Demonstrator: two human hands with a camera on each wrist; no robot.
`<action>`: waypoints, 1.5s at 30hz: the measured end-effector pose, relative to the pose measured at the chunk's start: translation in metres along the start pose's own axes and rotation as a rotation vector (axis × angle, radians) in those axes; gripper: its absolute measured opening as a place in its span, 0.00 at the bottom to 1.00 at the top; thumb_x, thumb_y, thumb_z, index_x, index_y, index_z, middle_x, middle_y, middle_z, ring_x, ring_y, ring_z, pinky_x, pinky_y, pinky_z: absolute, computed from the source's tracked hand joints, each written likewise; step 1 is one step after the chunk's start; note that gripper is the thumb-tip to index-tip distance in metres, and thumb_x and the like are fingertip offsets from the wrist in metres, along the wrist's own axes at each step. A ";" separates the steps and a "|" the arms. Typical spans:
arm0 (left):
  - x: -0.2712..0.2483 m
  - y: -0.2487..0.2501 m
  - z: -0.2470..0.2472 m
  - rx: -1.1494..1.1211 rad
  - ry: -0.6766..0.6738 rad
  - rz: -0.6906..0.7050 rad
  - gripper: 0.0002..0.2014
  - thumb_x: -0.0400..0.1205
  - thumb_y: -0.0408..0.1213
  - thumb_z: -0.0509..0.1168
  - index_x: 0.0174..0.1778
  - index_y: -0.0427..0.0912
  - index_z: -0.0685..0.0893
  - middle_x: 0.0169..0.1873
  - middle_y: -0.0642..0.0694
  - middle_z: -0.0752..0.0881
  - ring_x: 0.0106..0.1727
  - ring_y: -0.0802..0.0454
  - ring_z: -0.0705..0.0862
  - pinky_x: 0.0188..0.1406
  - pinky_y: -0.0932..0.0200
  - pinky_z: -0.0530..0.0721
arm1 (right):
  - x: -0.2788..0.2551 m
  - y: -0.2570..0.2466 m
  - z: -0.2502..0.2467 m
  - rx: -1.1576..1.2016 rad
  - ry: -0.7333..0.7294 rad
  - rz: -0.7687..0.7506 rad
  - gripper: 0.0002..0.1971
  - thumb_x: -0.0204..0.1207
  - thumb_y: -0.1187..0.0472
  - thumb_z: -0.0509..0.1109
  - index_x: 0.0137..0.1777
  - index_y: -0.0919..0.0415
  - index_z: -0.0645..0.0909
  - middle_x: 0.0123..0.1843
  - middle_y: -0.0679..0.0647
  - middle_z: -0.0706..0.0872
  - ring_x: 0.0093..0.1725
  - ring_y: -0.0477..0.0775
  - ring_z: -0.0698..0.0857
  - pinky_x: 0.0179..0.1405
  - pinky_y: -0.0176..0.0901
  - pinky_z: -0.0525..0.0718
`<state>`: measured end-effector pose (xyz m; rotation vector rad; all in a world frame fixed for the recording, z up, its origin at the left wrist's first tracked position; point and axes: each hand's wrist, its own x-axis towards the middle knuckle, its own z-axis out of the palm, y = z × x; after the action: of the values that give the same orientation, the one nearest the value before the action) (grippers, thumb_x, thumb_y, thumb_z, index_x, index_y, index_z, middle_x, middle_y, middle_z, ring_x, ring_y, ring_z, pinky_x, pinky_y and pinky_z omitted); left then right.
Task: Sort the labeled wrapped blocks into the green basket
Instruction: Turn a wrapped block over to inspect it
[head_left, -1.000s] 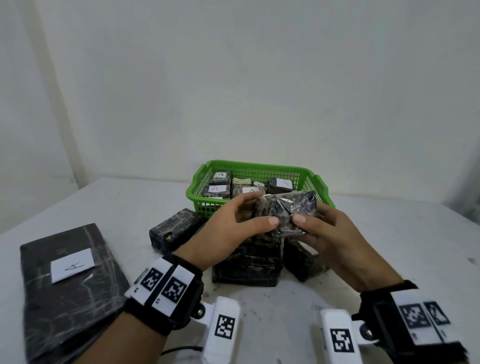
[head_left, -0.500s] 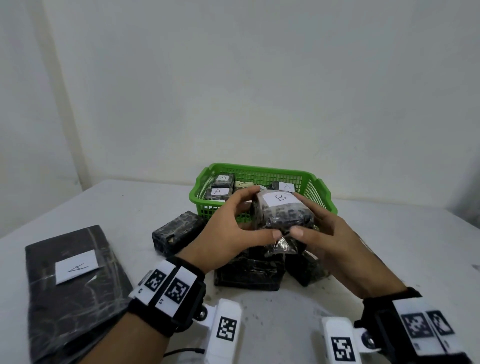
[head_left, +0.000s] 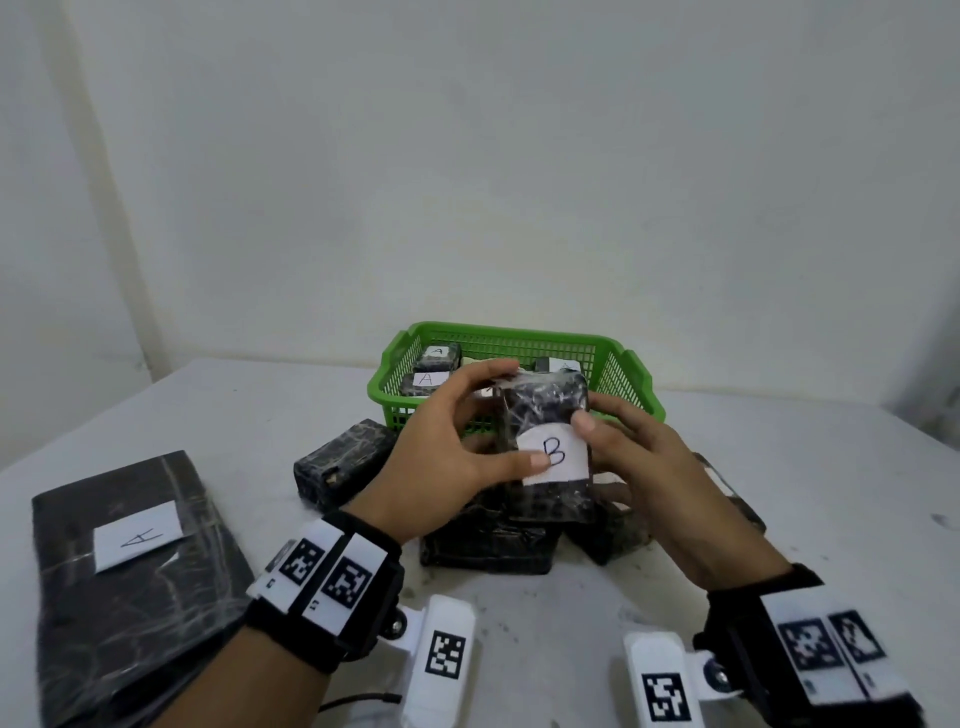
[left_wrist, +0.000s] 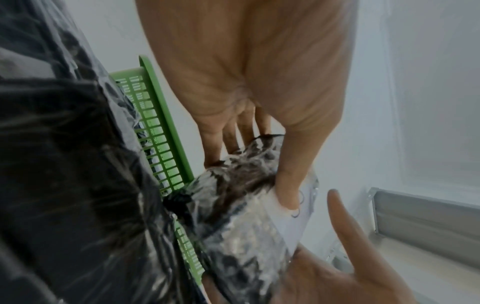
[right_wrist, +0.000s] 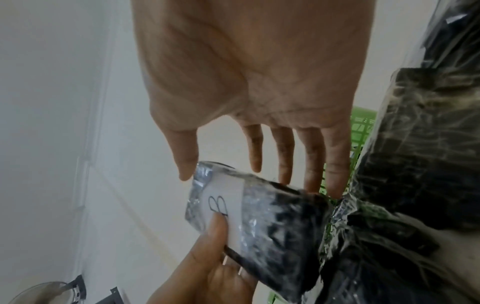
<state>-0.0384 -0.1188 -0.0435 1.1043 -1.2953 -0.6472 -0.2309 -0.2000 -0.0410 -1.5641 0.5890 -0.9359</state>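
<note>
A black plastic-wrapped block with a white label reading B is held upright just in front of the green basket. My left hand grips it, thumb on the label and fingers over its top. My right hand lies against its right side and back with straight fingers, thumb at the label's upper edge. The left wrist view shows the block under my left thumb. In the right wrist view the block shows its B label below my straight right fingers. Several blocks labelled A lie in the basket.
Under my hands, loose wrapped blocks sit on the white table: one on the left, one in the middle, one on the right. A large flat wrapped package labelled A lies at the near left.
Both hands have turned the block, so its B label has come from the hidden side over the top to face me. The block now stands upright.
</note>
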 end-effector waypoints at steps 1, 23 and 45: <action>0.000 0.000 0.001 0.002 -0.027 0.024 0.37 0.69 0.23 0.83 0.72 0.48 0.79 0.68 0.51 0.85 0.71 0.52 0.85 0.65 0.51 0.88 | -0.001 -0.002 0.000 0.001 0.006 0.013 0.29 0.68 0.39 0.76 0.70 0.47 0.86 0.64 0.51 0.94 0.61 0.57 0.93 0.58 0.57 0.93; -0.006 0.003 0.003 0.199 -0.145 0.062 0.47 0.66 0.50 0.85 0.79 0.60 0.69 0.78 0.66 0.74 0.82 0.68 0.69 0.84 0.47 0.66 | -0.007 -0.011 -0.008 0.054 -0.089 0.060 0.23 0.73 0.49 0.79 0.65 0.60 0.90 0.62 0.60 0.94 0.65 0.63 0.92 0.65 0.62 0.90; -0.002 -0.003 0.008 -0.078 -0.108 -0.098 0.32 0.73 0.51 0.75 0.73 0.45 0.83 0.66 0.45 0.89 0.70 0.45 0.87 0.71 0.43 0.81 | -0.001 -0.005 -0.008 -0.136 -0.109 -0.013 0.45 0.68 0.37 0.81 0.85 0.52 0.75 0.71 0.46 0.90 0.73 0.47 0.87 0.81 0.58 0.78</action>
<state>-0.0459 -0.1206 -0.0479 1.0859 -1.3030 -0.8331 -0.2387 -0.2025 -0.0362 -1.7310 0.5755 -0.8285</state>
